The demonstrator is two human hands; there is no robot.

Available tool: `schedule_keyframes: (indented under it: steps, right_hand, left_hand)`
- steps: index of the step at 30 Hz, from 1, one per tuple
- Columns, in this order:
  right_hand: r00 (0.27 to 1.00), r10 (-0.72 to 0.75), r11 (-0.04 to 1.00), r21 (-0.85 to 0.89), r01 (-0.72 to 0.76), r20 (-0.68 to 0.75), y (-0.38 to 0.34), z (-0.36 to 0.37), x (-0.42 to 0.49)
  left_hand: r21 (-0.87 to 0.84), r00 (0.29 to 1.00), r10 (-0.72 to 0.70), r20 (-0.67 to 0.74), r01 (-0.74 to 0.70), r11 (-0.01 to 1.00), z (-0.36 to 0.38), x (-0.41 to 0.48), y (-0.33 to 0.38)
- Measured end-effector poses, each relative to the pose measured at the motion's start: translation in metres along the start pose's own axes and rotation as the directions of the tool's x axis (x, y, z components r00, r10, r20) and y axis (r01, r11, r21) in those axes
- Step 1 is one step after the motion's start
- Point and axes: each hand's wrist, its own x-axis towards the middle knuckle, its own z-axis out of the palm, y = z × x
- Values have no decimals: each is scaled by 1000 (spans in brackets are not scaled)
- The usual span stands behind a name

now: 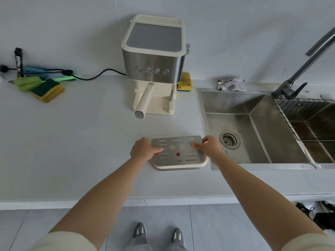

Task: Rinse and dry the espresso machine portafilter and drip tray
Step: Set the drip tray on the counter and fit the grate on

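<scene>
The cream drip tray (181,165) sits on the counter near the sink's left rim. Its steel grate (178,142), slotted and with a red dot, is tilted up at the far edge. My left hand (143,150) grips the grate's left side, thumb on top. My right hand (210,146) pinches the grate's right side. The espresso machine (154,57) stands at the back against the wall. The portafilter's cream handle (144,102) sticks out from under it toward me. The basket end is hidden under the machine.
A steel sink (253,127) with a drain lies to the right, with a wire rack (308,120) and a dark faucet (297,75). A crumpled cloth (232,85) lies behind the sink. Sponges (48,90) and a power cord (94,77) lie at the back left; a yellow sponge (184,82) sits beside the machine.
</scene>
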Motion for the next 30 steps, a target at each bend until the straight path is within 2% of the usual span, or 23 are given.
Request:
schedule_keyframes:
  steps: [3,7,11,18,25,27,30]
  right_hand:
    - [1000,-9,996,-90,11,25,6,-3,9]
    - [998,-37,960,-275,49,50,8,-4,19]
    - [994,-78,883,-457,107,82,10,-8,26]
    - [982,-108,771,-611,180,153,9,-8,27]
    - [991,-79,791,-597,129,110,11,-8,20]
    - [992,-82,816,-565,121,93,16,-7,19]
    - [981,-155,855,-482,191,114,26,-5,15]
  left_hand:
    - [155,1000,17,3,-18,988,3,5,9]
    - [281,999,45,16,-48,958,4,11,13]
    - [340,998,58,22,-62,939,8,14,15]
    - [393,997,75,19,-77,916,11,15,13]
    - [324,997,70,-27,-58,944,14,11,6]
    - [235,997,75,-31,-66,970,18,10,-2]
    - [67,996,85,-41,-82,994,22,7,-15]
